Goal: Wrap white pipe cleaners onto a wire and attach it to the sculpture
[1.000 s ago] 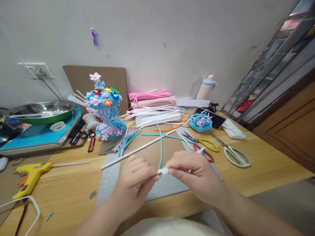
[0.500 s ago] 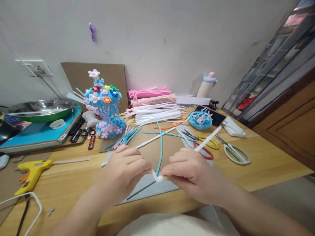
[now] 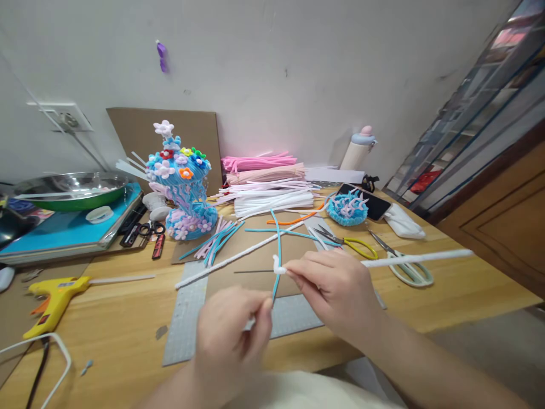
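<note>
My right hand [image 3: 332, 289] pinches a white pipe cleaner [image 3: 426, 257] near its bent, curled end. From this curl a thin dark wire [image 3: 253, 271] sticks out to the left, while the long white tail runs off to the right above the grey-handled scissors [image 3: 411, 270]. Lower and nearer me, my left hand [image 3: 232, 335] is closed, with thumb and forefinger together; a small pale bit shows between its fingers, too small to name. A blue pipe cleaner [image 3: 279, 238] lies on the cardboard behind the curl, its near end by my left thumb.
A pipe-cleaner flower ornament [image 3: 181, 176] stands at the left, a blue-and-white piece [image 3: 347, 207] at the right. Bundles of white pipe cleaners [image 3: 275, 201] lie by the wall. Yellow-handled pliers [image 3: 360, 247], a yellow glue gun [image 3: 57, 298] and a metal pan [image 3: 76, 187] are around.
My left hand has come away from the white pipe cleaner, moving down towards me. My right hand has turned, swinging the white tail down to the right and lifting the curled end.
</note>
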### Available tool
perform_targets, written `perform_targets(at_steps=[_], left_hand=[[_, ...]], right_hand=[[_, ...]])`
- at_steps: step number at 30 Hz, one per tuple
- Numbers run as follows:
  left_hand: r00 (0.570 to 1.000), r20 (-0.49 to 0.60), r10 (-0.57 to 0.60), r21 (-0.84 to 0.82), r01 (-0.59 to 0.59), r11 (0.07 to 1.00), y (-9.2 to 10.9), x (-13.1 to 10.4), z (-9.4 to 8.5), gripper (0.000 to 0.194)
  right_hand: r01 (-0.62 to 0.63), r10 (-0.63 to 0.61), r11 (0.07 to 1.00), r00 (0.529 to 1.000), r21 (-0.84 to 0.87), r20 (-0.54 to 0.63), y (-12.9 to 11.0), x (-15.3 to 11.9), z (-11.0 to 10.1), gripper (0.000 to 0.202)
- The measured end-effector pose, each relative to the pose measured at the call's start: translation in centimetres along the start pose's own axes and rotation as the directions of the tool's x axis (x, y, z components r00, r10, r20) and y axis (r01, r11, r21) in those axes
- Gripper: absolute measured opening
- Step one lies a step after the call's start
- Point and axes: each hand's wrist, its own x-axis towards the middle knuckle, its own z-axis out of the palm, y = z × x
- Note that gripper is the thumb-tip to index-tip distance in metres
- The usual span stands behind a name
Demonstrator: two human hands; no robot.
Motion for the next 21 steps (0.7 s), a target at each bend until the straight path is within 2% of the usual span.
perform_targets(at_steps=[3,5,6,7,8,9,10,12,14,17,21], left_hand=[[0.996,-0.070,-0.047,-0.012,0.047,0.999,-0.9,1.3,-1.7,0.026],[0.964,-0.208,-0.166,-0.082,0.152,0.985,-1.5,1.7,-2.1,0.025],[0.915,-0.309,-0.258,-0.167,0.215,0.962,-1.8,1.7,-2.0,0.021],[0.849,-0.385,-0.361,-0.276,0.267,0.923,-2.0,1.6,-1.8,0.017],[0.791,-0.409,-0.455,-0.379,0.307,0.873,-2.2,1.4,-1.4,0.014],[0.771,-0.369,-0.519,-0.446,0.344,0.827,-2.2,1.2,-1.0,0.013],[0.790,-0.285,-0.543,-0.469,0.379,0.798,-2.3,0.9,-0.5,0.014],[0.871,-0.084,-0.484,-0.423,0.409,0.808,-2.2,0.4,0.3,0.019],[0.923,0.006,-0.385,-0.365,0.360,0.858,-2.0,0.0,0.9,0.018],[0.946,-0.009,-0.325,-0.342,0.303,0.890,-1.9,-0.3,1.2,0.013],[0.948,-0.067,-0.312,-0.340,0.272,0.900,-2.1,-0.5,1.2,0.024]], right_hand=[[-0.041,0.026,0.982,0.997,0.186,0.078,0.0,-0.1,-0.4,0.016],[-0.094,0.052,0.935,0.990,0.342,0.130,-0.2,0.0,-0.8,0.016],[-0.129,0.074,0.902,0.986,0.412,0.149,-0.2,0.0,-1.0,0.017],[-0.164,0.097,0.866,0.982,0.472,0.162,-0.4,0.1,-1.1,0.017],[-0.194,0.119,0.834,0.977,0.516,0.174,-0.5,0.2,-1.3,0.018],[-0.216,0.136,0.810,0.973,0.545,0.185,-0.6,0.3,-1.4,0.018],[-0.228,0.140,0.794,0.971,0.563,0.194,-0.7,0.4,-1.5,0.018],[-0.230,0.124,0.781,0.968,0.581,0.217,-0.9,0.6,-1.6,0.016],[-0.231,0.106,0.769,0.966,0.596,0.237,-1.1,0.6,-1.4,0.015],[-0.257,0.112,0.737,0.958,0.625,0.262,-1.3,0.5,-1.1,0.014],[-0.298,0.142,0.704,0.948,0.645,0.283,-1.3,0.4,-0.6,0.015]])
